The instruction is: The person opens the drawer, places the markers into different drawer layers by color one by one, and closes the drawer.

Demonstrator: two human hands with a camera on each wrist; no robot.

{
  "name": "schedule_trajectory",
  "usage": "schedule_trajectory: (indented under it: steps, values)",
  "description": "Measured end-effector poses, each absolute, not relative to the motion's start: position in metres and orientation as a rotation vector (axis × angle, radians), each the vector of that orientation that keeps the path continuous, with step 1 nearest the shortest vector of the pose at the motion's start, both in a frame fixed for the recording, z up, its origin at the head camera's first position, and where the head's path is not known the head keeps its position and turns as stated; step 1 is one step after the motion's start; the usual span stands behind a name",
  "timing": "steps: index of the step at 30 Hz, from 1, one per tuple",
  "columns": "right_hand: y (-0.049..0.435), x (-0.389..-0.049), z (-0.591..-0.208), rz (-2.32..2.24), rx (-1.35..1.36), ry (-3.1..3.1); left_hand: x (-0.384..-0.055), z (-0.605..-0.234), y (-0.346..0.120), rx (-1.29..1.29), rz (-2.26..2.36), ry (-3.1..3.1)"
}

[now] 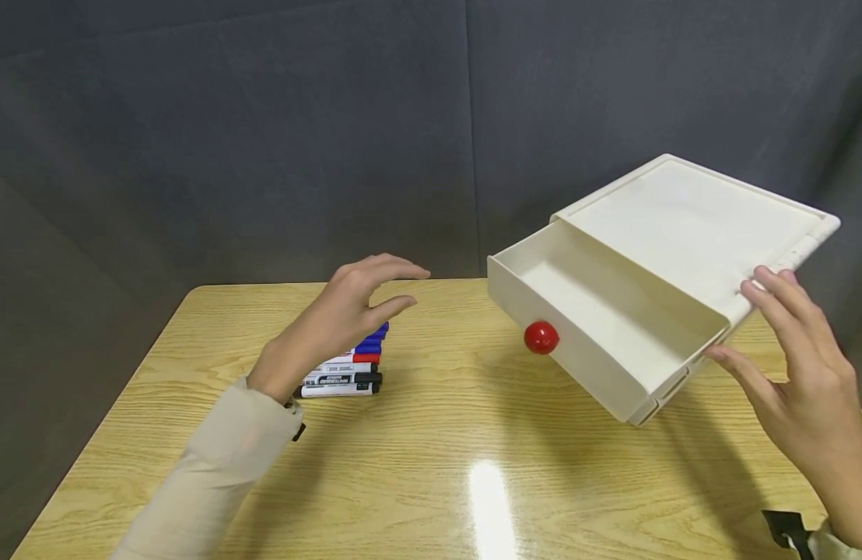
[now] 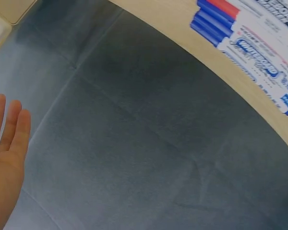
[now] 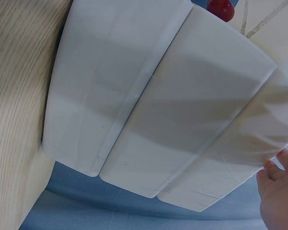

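A white stacked drawer unit (image 1: 697, 225) stands at the right of the table, its top drawer (image 1: 592, 358) pulled out with a bare floor inside. On the drawer's front is a round red knob (image 1: 541, 337). My right hand (image 1: 809, 381) is at the unit's near right side, fingers spread, fingertips at the top edge; contact is hard to make out. In the right wrist view, the unit's side (image 3: 182, 110) shows three stacked panels. With fingers extended and thumb apart, my left hand (image 1: 347, 303) hovers over several whiteboard markers (image 1: 340, 379), holding nothing.
The wooden table (image 1: 431, 435) carries both the unit and the markers, which lie side by side at the left with blue, red and black caps. A dark grey curtain (image 1: 298, 140) hangs behind the table's far edge.
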State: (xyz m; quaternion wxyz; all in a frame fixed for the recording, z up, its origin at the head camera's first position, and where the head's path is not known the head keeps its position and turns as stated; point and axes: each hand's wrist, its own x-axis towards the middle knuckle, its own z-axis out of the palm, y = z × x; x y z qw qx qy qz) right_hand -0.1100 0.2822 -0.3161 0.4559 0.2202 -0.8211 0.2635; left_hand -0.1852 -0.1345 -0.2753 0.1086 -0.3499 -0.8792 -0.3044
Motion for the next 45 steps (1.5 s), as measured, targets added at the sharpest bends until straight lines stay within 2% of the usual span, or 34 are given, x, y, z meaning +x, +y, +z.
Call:
schedule_trajectory:
  steps: [45]
  values:
    - [0.284,-0.111,-0.318,0.642,0.543,-2.034,-0.171,-0.313,-0.183,-0.823,-0.882,-2.71]
